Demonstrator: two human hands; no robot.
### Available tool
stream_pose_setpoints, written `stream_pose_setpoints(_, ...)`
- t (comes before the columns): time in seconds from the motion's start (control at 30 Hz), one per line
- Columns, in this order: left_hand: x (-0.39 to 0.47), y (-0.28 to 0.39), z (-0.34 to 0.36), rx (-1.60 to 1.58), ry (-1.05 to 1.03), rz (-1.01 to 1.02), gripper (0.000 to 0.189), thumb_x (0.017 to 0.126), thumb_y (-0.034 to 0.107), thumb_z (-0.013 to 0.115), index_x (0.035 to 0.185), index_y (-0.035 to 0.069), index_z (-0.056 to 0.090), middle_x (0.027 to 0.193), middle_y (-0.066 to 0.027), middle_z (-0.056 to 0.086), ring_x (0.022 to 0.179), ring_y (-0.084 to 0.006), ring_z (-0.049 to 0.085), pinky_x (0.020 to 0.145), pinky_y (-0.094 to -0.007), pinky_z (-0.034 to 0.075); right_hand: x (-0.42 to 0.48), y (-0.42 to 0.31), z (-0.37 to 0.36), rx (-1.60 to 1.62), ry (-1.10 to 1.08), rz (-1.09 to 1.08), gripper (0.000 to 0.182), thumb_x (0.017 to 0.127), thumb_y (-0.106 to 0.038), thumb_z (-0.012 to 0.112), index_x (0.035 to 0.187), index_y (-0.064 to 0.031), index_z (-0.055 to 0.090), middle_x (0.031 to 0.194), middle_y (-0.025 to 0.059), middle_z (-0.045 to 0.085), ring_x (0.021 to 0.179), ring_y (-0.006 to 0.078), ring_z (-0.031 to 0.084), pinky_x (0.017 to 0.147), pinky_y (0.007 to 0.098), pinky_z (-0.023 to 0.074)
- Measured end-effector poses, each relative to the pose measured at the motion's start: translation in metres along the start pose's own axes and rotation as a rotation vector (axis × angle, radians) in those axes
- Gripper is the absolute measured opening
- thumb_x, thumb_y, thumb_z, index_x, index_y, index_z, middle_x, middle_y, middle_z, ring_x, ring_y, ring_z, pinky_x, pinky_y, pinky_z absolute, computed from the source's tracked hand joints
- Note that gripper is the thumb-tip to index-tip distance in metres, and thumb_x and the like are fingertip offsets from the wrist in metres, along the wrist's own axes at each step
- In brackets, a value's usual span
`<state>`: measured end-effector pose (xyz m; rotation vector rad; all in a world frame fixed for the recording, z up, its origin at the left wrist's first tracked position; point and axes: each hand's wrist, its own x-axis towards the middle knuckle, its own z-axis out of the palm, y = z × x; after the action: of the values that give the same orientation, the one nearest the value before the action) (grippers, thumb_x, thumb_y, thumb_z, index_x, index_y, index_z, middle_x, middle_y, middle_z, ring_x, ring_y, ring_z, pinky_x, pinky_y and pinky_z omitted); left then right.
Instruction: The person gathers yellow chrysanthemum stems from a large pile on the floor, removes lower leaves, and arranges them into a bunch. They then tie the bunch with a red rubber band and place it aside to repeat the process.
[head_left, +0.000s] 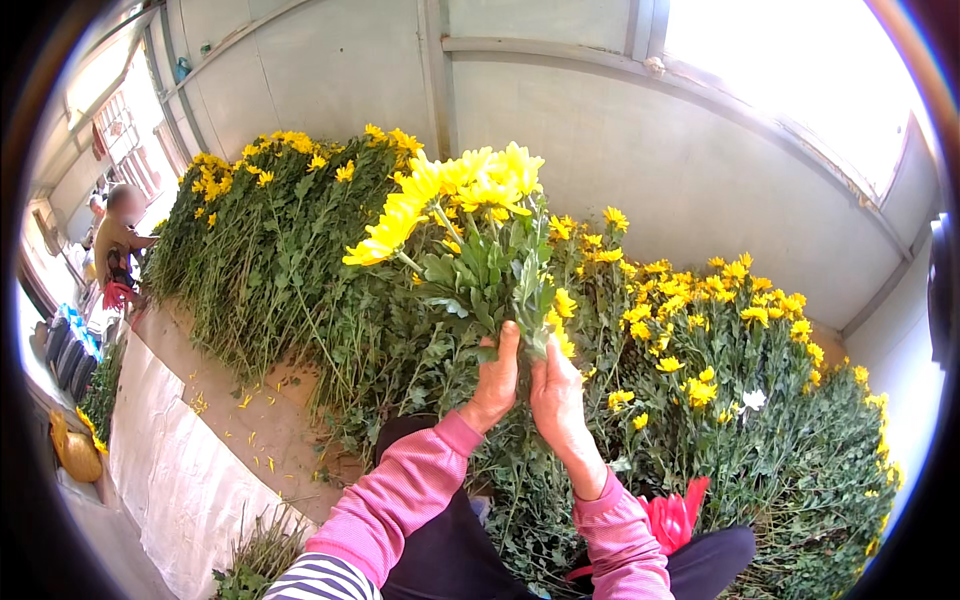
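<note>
A bunch of yellow chrysanthemums (480, 195) stands upright before me, its blooms at the top and its green leaves (480, 277) lower down. My left hand (496, 379) presses on the left side of the bunch, thumb up. Against its right side lies my right hand (556, 390), the fingertips among the leaves. Between them the two hands hold the bunch; its lower stems are hidden behind them. Just behind and around the hands spreads a large heap of cut chrysanthemums (697, 337) with yellow heads.
Another tall flower heap (247, 225) lines the wall at the left. One white bloom (753, 400) sits among the yellow ones. Red plastic ties (671, 521) hang by my right knee. White sheeting (187, 480) covers floor at left. A person (116, 240) is at the far left.
</note>
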<state>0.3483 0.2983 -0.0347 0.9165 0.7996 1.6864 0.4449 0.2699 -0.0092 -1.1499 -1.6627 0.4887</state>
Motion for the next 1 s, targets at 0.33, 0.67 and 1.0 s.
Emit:
stream_pose_setpoints(0.33,-0.012,0.038,-0.008,-0.243,-0.172,-0.42,0.028,0.087,0.016,0.064,0.112,0.004,0.061,0.102,-0.0005,0.063,0.091,-0.0112,0.058,0.081,-0.0284,0.048,-0.02,-0.046,-0.023,-0.441,-0.147,-0.171,0.045,0.08,-0.016,0.067,0.117,0.0018,0.05,0.094,0.0173,0.055,0.082,0.036,0.057,0.069,0.0415,0.0487)
stream_pose_setpoints(0.67,-0.031,0.047,0.007,0.03,-0.705,-0.352,0.046,0.079,0.007,0.065,0.124,0.002,0.053,0.111,-0.0027,0.061,0.1,-0.0156,0.057,0.091,-0.0311,0.044,0.038,-0.043,-0.075,0.473,-0.021,0.238,0.029,0.099,-0.027,0.046,0.104,-0.0034,0.062,0.061,-0.0077,0.041,0.057,0.0022,0.034,0.049,0.0207,0.0291)
stream_pose_setpoints(1.0,-0.024,0.039,-0.013,-0.149,-0.874,-0.614,0.041,0.075,0.009,0.065,0.115,0.001,0.059,0.104,-0.0051,0.064,0.098,-0.016,0.057,0.089,-0.031,0.044,0.032,-0.058,-0.069,0.539,-0.175,0.378,0.031,0.099,-0.031,0.04,0.106,-0.0044,0.056,0.077,0.0018,0.059,0.052,0.0055,0.049,0.039,0.0201,0.0355)
